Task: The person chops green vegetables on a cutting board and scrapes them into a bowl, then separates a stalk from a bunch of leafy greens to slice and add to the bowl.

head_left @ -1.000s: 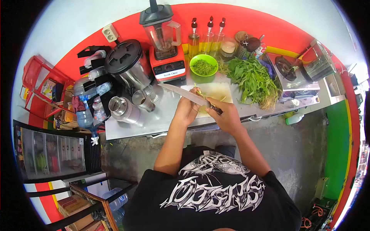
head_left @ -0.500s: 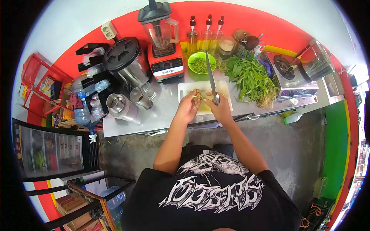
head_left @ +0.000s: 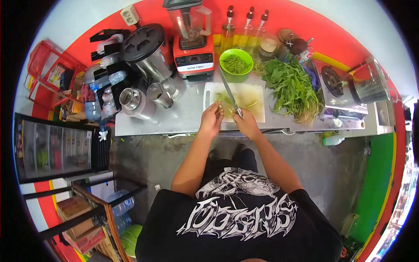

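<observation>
My right hand (head_left: pixel 247 124) is wrapped round the handle of a kitchen knife (head_left: pixel 228 91), whose long blade points up and away over the white cutting board (head_left: pixel 256 114). On the board's left half my left hand (head_left: pixel 211 120) has its fingers curled together; what they hold, if anything, is too small to make out. A pale green stem piece (head_left: pixel 251 105) lies on the board right of the blade, with more green bits by my left fingertips. Just beyond the board stands a lime-green bowl (head_left: pixel 249 65) of chopped greens (head_left: pixel 235 64).
Right of the board lies a heap of leafy greens (head_left: pixel 290 87) with roots, beside a stove (head_left: pixel 342 102). A red blender (head_left: pixel 194 59), metal cups and a steel jug (head_left: pixel 137 105) stand to the left. Pump bottles (head_left: pixel 227 37) line the back wall.
The knife has tilted leftward. My hands have drawn apart, and a stem piece now shows on the board. The camera view has shifted, with the counter higher in the picture.
</observation>
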A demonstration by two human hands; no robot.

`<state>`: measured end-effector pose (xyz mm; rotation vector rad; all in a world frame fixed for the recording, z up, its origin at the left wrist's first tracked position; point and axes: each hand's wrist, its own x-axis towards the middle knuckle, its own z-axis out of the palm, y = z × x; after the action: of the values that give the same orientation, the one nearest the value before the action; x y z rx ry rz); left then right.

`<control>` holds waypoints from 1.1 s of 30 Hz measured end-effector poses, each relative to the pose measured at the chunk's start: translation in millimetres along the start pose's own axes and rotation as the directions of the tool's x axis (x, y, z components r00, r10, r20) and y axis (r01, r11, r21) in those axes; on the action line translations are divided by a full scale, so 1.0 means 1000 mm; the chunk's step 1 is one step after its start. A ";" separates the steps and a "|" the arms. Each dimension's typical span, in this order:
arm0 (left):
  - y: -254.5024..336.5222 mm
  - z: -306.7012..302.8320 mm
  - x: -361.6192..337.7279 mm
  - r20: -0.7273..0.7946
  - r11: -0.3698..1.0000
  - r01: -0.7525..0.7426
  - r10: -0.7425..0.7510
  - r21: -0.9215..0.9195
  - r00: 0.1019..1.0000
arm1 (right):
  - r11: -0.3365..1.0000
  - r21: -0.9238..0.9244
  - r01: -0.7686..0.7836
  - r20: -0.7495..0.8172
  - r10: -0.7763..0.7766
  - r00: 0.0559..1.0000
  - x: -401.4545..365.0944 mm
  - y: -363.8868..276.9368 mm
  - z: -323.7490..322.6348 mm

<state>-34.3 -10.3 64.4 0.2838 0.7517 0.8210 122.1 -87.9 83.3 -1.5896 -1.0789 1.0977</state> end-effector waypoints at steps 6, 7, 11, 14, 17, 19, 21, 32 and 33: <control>-0.012 -0.030 -0.003 -0.222 0.990 -0.110 0.127 0.087 0.967 | 0.986 -0.134 -0.096 -0.049 0.090 0.995 0.027 0.023 0.007; -0.016 -0.035 0.001 -0.254 0.990 -0.107 0.126 0.089 0.959 | 0.989 -0.085 -0.121 -0.088 0.113 0.990 0.032 0.028 0.010; -0.026 -0.036 0.016 -0.334 0.982 -0.072 0.129 0.176 0.934 | 0.975 0.101 -0.197 -0.115 0.208 0.971 0.050 0.046 0.011; -0.029 -0.028 0.026 -0.410 0.968 -0.066 0.164 0.243 0.897 | 0.956 0.154 -0.250 -0.065 0.262 0.963 0.060 0.048 -0.001; -0.029 -0.019 0.032 -0.457 0.936 0.014 0.158 0.351 0.875 | 0.979 0.075 -0.188 -0.064 0.193 0.979 0.058 0.048 -0.024; -0.034 0.001 0.029 -0.526 0.823 0.004 0.360 0.569 0.771 | 0.994 -0.036 -0.100 -0.098 0.096 0.991 0.054 0.053 -0.045; -0.050 -0.005 0.040 -0.427 0.703 -0.058 0.494 0.709 0.758 | 0.994 -0.067 -0.091 -0.080 0.085 0.993 0.049 0.063 -0.071; -0.119 0.068 0.082 0.223 -0.049 -0.234 0.535 0.971 0.815 | 0.979 -0.191 -0.072 -0.192 0.035 0.981 0.024 0.068 -0.193; -0.123 0.071 0.081 0.287 -0.200 -0.211 0.541 0.957 0.791 | 0.981 -0.126 -0.145 -0.183 0.120 0.976 0.021 0.065 -0.201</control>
<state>120.4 -27.6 13.1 2.0094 1.4958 0.6935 330.0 -119.9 58.4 -1.8546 -0.9598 0.9660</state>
